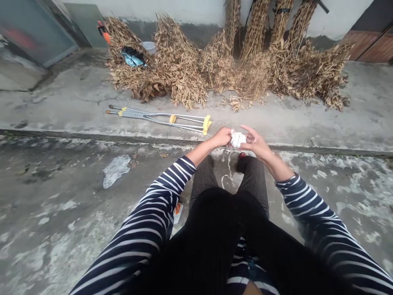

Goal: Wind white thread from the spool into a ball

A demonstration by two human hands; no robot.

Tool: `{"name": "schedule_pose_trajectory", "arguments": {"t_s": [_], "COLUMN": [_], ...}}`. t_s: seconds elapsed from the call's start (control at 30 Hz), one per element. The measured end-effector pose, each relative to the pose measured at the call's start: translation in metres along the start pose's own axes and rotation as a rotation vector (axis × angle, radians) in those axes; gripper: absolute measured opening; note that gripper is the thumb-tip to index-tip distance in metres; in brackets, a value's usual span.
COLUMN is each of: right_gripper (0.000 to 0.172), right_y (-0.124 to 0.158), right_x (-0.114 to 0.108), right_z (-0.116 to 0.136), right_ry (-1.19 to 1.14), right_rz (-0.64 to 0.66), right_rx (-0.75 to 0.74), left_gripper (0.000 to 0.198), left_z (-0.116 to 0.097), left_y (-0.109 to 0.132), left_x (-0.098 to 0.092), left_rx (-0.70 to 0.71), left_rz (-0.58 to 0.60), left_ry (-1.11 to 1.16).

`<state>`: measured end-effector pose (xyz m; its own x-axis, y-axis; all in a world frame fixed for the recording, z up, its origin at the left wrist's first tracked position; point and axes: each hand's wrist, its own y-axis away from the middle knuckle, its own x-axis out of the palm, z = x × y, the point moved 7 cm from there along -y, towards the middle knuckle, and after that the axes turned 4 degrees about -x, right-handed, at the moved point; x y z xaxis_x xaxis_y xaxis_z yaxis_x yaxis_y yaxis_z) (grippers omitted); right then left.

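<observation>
- Wad (238,139) of white material, string or cloth strip (cannot tell which), sits out in front of my trouser legs (255,176).
- Left fingers (229,137): pinching its left side. Right fingers (246,146): thumb against its lower right, index lifted clear, the rest curled at its right side, contact partly hidden.
- Risk 1, slip: right hold looks light. If the left pinch eased too, I would expect the wad to drop and loosen.
- Risk 2, snag: a white strand (230,162) hangs below the wad, its lower part curling. A shift of my red shoe (242,155) could catch it; if joined to the wad, the pull would reach my grip.
- Risk 3, tangle or dirt: slack turns could knot; the ground (147,213) looks stained and flaky.
- Crutches (172,119) lie on the concrete ledge (294,123), apart from me; minor hazard, only if I reached left.
</observation>
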<state>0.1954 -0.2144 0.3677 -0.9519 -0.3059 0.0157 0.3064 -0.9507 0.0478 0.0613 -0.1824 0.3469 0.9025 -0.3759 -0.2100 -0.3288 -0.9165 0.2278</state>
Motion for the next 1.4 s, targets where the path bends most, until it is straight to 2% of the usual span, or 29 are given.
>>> {"name": "schedule_pose_trajectory", "arguments": {"t_s": [0.13, 0.27, 0.37, 0.47, 0.53, 0.57, 0.67, 0.77, 1.0, 1.17, 1.3, 1.4], "right_gripper": [0.054, 0.057, 0.054, 0.047, 0.046, 0.046, 0.053, 0.057, 0.053, 0.052, 0.057, 0.061], "right_y": [-0.004, -0.028, -0.043, -0.044, -0.039, -0.036, -0.027, -0.018, -0.003, -0.003, -0.01, -0.013], "right_x": [0.002, -0.029, -0.057, -0.067, -0.059, -0.053, -0.03, -0.012, -0.005, -0.013, -0.025, -0.021], "right_z": [0.002, 0.01, 0.006, -0.006, -0.017, -0.023, -0.043, -0.048, -0.032, -0.029, -0.035, -0.035], "right_ry": [-0.001, 0.069, 0.299, 0.59, 0.656, 0.619, 0.294, 0.004, -0.214, -0.226, -0.152, -0.176], "right_rz": [0.007, -0.18, -0.331, -0.42, -0.392, -0.352, -0.181, -0.043, -0.025, -0.016, -0.065, -0.005], "right_rx": [-0.018, -0.145, -0.182, -0.179, -0.172, -0.154, -0.043, 0.033, 0.121, 0.121, 0.112, 0.113], "left_gripper": [0.024, 0.025, 0.027, 0.027, 0.028, 0.028, 0.029, 0.028, 0.023, 0.03, 0.028, 0.029], "left_z": [0.004, 0.011, 0.013, -0.005, -0.022, -0.03, -0.049, -0.058, -0.067, -0.07, -0.077, -0.083], "left_y": [0.004, 0.02, 0.035, 0.042, 0.039, 0.036, 0.024, 0.015, 0.011, 0.033, 0.056, 0.062], "left_x": [0.002, 0.015, 0.028, 0.032, 0.022, 0.014, -0.012, -0.026, -0.031, -0.029, -0.023, -0.027], "left_rx": [-0.018, -0.046, -0.034, 0.085, 0.149, 0.167, 0.21, 0.245, 0.323, 0.37, 0.364, 0.374], "left_rz": [0.063, 0.167, 0.224, 0.258, 0.22, 0.19, 0.085, 0.04, -0.014, 0.048, 0.101, 0.079], "left_ry": [0.01, 0.0, -0.13, -0.237, -0.273, -0.29, -0.348, -0.39, -0.444, -0.309, -0.373, -0.4]}}
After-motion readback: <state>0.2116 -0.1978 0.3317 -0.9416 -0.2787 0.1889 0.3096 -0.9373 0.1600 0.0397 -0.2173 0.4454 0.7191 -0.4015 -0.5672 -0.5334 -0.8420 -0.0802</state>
